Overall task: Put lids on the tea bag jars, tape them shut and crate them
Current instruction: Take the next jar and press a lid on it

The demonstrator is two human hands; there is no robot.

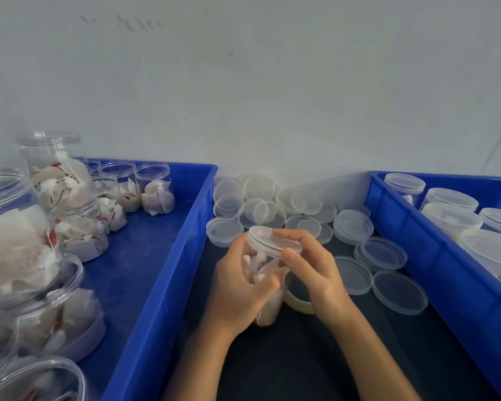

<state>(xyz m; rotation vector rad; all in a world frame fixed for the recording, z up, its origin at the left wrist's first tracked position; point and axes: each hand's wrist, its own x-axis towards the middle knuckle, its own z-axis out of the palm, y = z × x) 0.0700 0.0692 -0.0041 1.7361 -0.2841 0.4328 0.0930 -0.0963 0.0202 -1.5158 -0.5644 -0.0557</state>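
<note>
- Loose clear lids (275,209) lie heaped on the dark table (315,357) between two blue crates, most of them piled against the white wall (243,82), some stacked, some leaning on edge.
- More single lids lie flat toward the right crate (417,256), just beside its wall.
- A tape roll (298,296) lies on the table right behind the hands, partly hidden by the right wrist and the jar.
- The left crate (162,256) holds open jars (154,189) without lids, each with white tea bags inside; some bags show red tags. The jars crowd its left side and far end, and some near ones lie tilted or stacked.
- The right crate holds lidded jars (449,215) standing close together; pale tea bags show through their walls.
- The jar (262,273) in work is over the table between the crates, tilted, with tea bags inside.
- The left hand (240,287) wraps its fingers round the jar's body.
- The right hand (310,264) grips the lid (269,238) on the jar's mouth, thumb on the near rim and forefinger across the top. Whether the lid is fully seated cannot be told.
</note>
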